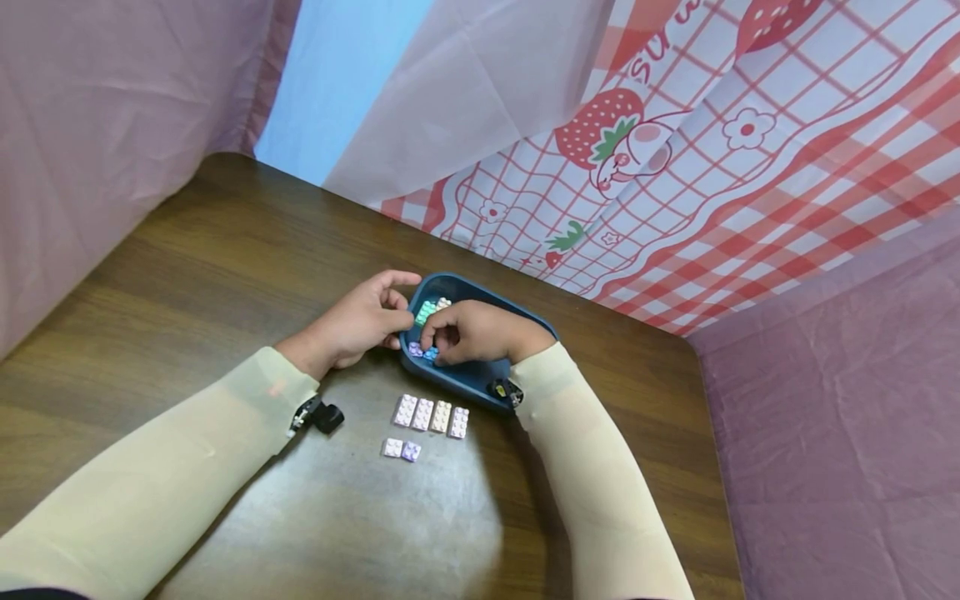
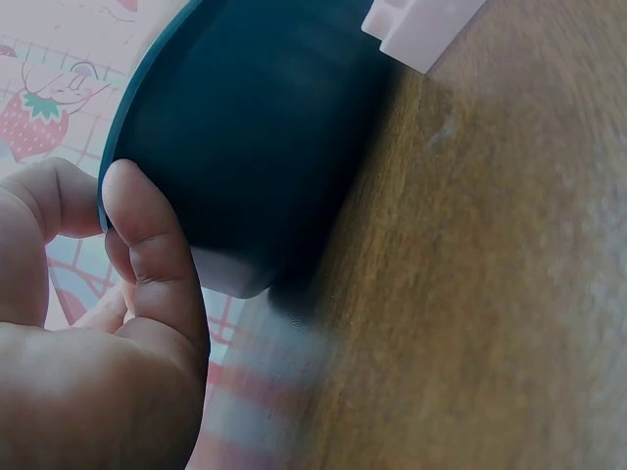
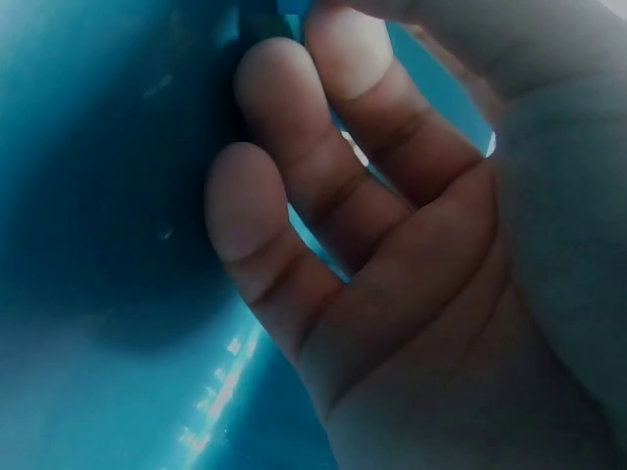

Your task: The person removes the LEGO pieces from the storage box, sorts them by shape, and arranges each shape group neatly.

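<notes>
A dark blue plastic bin (image 1: 480,387) stands on the table. My left hand (image 1: 363,321) pinches its left rim; in the left wrist view, thumb and finger of the left hand (image 2: 127,284) meet over the bin's edge (image 2: 245,117). My right hand (image 1: 480,333) reaches down inside the bin, its thumb and forefinger on a small blue toy brick (image 1: 431,354). In the right wrist view, the other fingers of the right hand (image 3: 362,186) curl loosely, and the brick is mostly cut off at the top. Beside it lie a purple brick (image 1: 416,349) and green bricks (image 1: 425,312).
Several long pale bricks (image 1: 423,414) lie in a row in front of the bin. Nearer to me sit a small white brick (image 1: 393,448) and a small purple brick (image 1: 411,451), side by side. Hanging cloths (image 1: 825,400) surround the wooden table (image 1: 225,250).
</notes>
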`<move>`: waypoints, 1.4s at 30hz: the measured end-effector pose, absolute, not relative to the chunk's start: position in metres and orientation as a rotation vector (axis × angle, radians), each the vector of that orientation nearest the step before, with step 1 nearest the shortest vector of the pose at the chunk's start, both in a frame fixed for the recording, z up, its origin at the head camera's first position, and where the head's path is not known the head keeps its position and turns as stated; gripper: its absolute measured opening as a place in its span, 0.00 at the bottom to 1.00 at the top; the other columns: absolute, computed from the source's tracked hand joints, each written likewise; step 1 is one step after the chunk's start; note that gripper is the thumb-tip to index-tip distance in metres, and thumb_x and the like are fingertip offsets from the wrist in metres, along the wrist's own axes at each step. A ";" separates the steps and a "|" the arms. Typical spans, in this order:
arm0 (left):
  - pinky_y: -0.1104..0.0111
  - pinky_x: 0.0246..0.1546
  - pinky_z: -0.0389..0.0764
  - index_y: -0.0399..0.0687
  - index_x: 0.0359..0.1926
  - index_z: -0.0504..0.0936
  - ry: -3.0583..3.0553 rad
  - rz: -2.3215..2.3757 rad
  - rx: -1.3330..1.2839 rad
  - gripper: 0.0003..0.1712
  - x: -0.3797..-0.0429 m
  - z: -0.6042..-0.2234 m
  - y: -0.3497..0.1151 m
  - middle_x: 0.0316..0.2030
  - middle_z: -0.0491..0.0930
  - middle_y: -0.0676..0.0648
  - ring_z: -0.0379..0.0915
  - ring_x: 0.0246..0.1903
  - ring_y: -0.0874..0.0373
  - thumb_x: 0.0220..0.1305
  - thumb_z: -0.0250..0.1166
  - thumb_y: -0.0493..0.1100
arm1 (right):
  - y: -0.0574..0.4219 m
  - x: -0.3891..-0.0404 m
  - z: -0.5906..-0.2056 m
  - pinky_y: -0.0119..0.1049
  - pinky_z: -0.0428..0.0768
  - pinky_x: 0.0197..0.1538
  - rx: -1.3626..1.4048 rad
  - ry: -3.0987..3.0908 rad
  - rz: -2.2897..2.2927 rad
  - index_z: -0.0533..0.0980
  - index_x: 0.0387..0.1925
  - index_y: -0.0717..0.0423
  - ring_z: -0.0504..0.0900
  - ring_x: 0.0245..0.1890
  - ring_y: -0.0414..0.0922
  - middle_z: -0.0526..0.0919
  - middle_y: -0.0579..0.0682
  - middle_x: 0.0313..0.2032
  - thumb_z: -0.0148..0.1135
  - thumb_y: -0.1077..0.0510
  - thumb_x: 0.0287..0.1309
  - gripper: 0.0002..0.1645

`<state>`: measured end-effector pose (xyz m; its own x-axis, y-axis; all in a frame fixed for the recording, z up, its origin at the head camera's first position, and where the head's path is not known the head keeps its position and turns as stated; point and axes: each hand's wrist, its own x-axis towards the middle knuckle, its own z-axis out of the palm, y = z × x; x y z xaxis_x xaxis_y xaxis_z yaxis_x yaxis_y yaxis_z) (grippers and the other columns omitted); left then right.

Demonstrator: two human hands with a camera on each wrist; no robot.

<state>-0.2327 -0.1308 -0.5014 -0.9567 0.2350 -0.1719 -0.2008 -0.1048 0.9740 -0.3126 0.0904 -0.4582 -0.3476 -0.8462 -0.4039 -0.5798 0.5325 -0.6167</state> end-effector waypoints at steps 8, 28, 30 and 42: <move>0.68 0.29 0.86 0.52 0.78 0.62 1.868 2.132 0.032 0.41 -0.232 -0.499 -0.129 0.43 0.72 0.41 0.73 0.37 0.47 0.67 0.63 0.31 | 0.093 -0.311 -0.459 0.34 0.80 0.38 -1.147 2.092 -0.449 0.85 0.50 0.41 0.77 0.29 0.38 0.83 0.45 0.30 0.69 0.60 0.66 0.14; 0.67 0.29 0.86 0.50 0.77 0.63 1.870 2.144 0.053 0.41 -0.232 -0.501 -0.129 0.43 0.72 0.41 0.74 0.37 0.48 0.66 0.63 0.28 | 0.091 -0.309 -0.446 0.34 0.82 0.41 -1.134 2.128 -0.393 0.87 0.46 0.40 0.80 0.34 0.40 0.85 0.45 0.33 0.74 0.56 0.63 0.10; 0.67 0.29 0.86 0.51 0.77 0.63 1.869 2.146 0.056 0.41 -0.231 -0.501 -0.128 0.43 0.72 0.41 0.74 0.37 0.49 0.66 0.63 0.28 | 0.092 -0.309 -0.444 0.34 0.83 0.42 -1.134 2.147 -0.385 0.86 0.45 0.39 0.81 0.36 0.40 0.86 0.43 0.34 0.74 0.55 0.63 0.10; 0.65 0.29 0.87 0.54 0.77 0.64 1.885 2.130 0.033 0.40 -0.232 -0.501 -0.129 0.44 0.72 0.41 0.74 0.38 0.49 0.66 0.64 0.30 | 0.103 -0.297 -0.414 0.35 0.87 0.43 -1.092 2.259 -0.438 0.84 0.42 0.36 0.85 0.40 0.40 0.86 0.36 0.38 0.75 0.53 0.60 0.10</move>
